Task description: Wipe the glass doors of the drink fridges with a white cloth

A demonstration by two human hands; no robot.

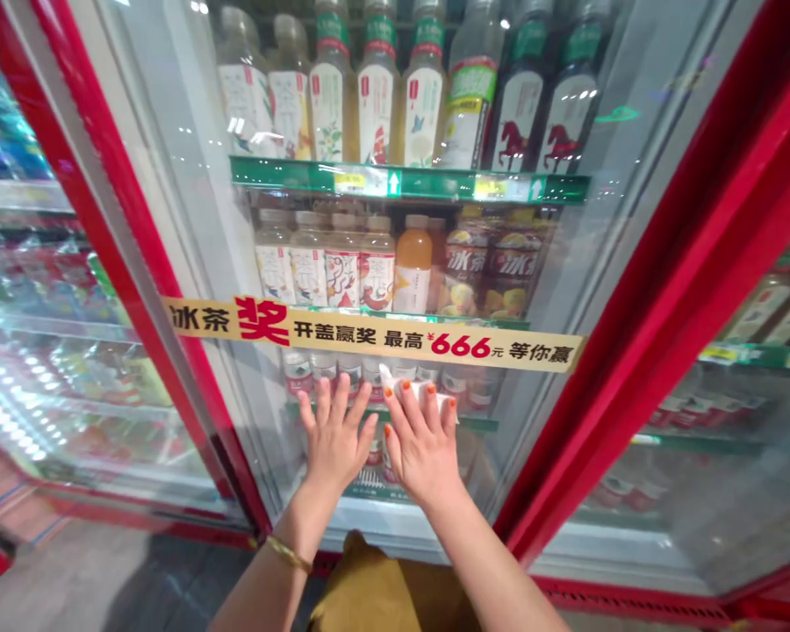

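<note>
Red left post (109, 149) edges a glass door (269, 386), crossed by a printed strip (372, 336). Left hand (335, 434), spread open, lies at the pane; right hand (427, 448), likewise spread, covers white tissue or cloth (441, 405) there. Right post (671, 281), also red. Behind the glass, green-edged shelves (276, 172) hold upright bottles (377, 96).

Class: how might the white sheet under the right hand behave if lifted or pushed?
The white sheet probably flops, its visible edges looking thin and uneven. That thinness suggests it is light. Pushed by the right hand, it may slide, as the glass looks smooth and shiny.
</note>
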